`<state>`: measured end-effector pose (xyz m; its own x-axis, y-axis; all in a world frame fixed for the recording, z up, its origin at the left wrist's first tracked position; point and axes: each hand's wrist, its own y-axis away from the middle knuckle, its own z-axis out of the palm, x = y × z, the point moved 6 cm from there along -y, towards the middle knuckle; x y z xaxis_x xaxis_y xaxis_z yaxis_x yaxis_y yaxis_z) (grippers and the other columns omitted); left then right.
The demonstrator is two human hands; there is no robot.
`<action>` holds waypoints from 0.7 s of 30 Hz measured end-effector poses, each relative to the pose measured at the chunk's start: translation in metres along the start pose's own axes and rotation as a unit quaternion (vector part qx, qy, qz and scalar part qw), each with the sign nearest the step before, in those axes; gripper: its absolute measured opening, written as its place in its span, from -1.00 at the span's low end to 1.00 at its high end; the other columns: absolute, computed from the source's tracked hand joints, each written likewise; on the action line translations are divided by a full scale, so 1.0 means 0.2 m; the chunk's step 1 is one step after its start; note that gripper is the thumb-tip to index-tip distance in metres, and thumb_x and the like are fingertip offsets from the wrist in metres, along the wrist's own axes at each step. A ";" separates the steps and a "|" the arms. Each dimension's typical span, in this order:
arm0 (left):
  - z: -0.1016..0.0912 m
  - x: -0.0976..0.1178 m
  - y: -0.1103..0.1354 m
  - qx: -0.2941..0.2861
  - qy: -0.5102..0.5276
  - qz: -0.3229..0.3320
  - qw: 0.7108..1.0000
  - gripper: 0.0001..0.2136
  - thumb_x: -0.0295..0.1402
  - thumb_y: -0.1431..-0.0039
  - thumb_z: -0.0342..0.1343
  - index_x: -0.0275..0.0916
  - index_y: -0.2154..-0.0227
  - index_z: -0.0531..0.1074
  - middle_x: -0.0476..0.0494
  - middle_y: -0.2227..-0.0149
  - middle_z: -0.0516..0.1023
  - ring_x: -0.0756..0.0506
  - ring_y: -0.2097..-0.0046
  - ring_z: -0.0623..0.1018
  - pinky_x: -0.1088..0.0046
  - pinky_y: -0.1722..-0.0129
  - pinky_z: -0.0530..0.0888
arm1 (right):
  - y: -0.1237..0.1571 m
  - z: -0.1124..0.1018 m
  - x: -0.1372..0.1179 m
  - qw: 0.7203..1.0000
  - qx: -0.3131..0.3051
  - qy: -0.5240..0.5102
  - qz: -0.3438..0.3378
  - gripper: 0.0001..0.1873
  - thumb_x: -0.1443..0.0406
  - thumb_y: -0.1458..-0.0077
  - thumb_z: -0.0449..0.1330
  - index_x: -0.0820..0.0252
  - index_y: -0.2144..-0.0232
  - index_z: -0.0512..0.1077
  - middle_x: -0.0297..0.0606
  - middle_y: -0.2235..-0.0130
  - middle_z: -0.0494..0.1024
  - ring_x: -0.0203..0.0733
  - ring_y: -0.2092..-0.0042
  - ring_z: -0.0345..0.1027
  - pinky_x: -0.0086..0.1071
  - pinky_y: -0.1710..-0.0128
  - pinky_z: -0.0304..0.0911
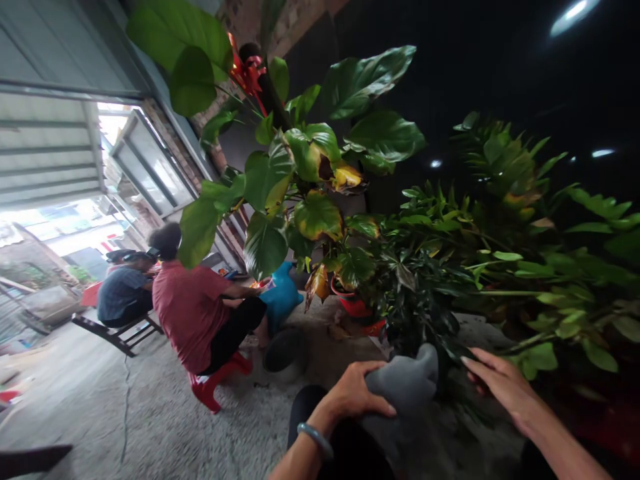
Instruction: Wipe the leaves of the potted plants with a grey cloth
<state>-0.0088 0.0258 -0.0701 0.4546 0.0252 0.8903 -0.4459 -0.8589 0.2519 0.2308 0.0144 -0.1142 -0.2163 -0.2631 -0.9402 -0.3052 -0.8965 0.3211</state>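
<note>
My left hand (357, 393), with a pale bangle at the wrist, is closed around a smooth, soft-looking grey bundle (403, 381). It looks like cloth, but its exact kind is unclear. To the right, my right hand (495, 380) has its fingertips together at the end of a dark green leaf (453, 348); the lower fingers are partly hidden. That leaf belongs to a bushy dark-leaved plant (413, 290) standing directly in front of me. Both hands are low, over the plant's near side, with the bundle beside its lower leaves.
A tall broad-leaved plant (270, 177) with some yellowed leaves rises from a red pot (353, 303). More foliage (540, 267) spreads rightward. A dark bucket (285, 353) stands left of my knee. A person in a red shirt (185, 307) sits on a red stool (207, 390), near another seated person (123, 290).
</note>
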 end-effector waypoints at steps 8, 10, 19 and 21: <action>-0.32 0.22 -0.10 0.289 0.063 0.087 0.951 -0.43 -0.34 0.27 0.23 -0.34 0.06 0.38 -0.09 0.23 0.51 -0.12 0.18 0.44 0.41 0.15 0.38 | 0.02 0.04 -0.02 1.000 -0.017 -0.006 0.006 -0.70 0.15 0.59 0.25 0.13 0.64 0.39 -0.42 0.76 0.30 -0.34 0.69 0.10 -0.40 0.68 0.08; -0.25 0.20 -0.14 0.274 0.056 0.075 0.957 -0.45 -0.37 0.27 0.23 -0.33 0.08 0.40 -0.08 0.25 0.51 -0.11 0.20 0.44 0.42 0.17 0.38 | 0.02 0.06 -0.02 1.000 -0.021 0.000 0.005 -0.72 0.16 0.58 0.25 0.12 0.65 0.38 -0.42 0.75 0.31 -0.34 0.68 0.12 -0.41 0.67 0.08; -0.06 0.03 0.03 0.096 0.025 0.018 0.995 -0.47 -0.41 0.46 0.33 -0.19 0.22 0.51 0.05 0.33 0.53 -0.16 0.20 0.45 0.42 0.17 0.38 | 0.02 0.01 0.00 0.999 -0.024 0.026 0.019 -0.81 0.20 0.55 0.23 0.14 0.73 0.39 -0.38 0.76 0.30 -0.31 0.67 0.12 -0.41 0.69 0.05; -0.20 0.13 0.02 0.191 0.040 0.053 0.979 -0.44 -0.38 0.40 0.30 -0.26 0.15 0.47 0.00 0.29 0.52 -0.15 0.18 0.45 0.41 0.14 0.38 | 0.02 0.02 -0.01 0.999 -0.032 0.022 0.014 -0.81 0.18 0.55 0.24 0.13 0.76 0.36 -0.40 0.78 0.27 -0.35 0.70 0.07 -0.42 0.71 0.02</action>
<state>-0.0301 0.0428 -0.0312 0.3534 -0.0469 0.9343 -0.1592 -0.9872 0.0106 0.2269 0.0121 -0.1100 -0.1826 -0.3025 -0.9355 -0.2387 -0.9094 0.3407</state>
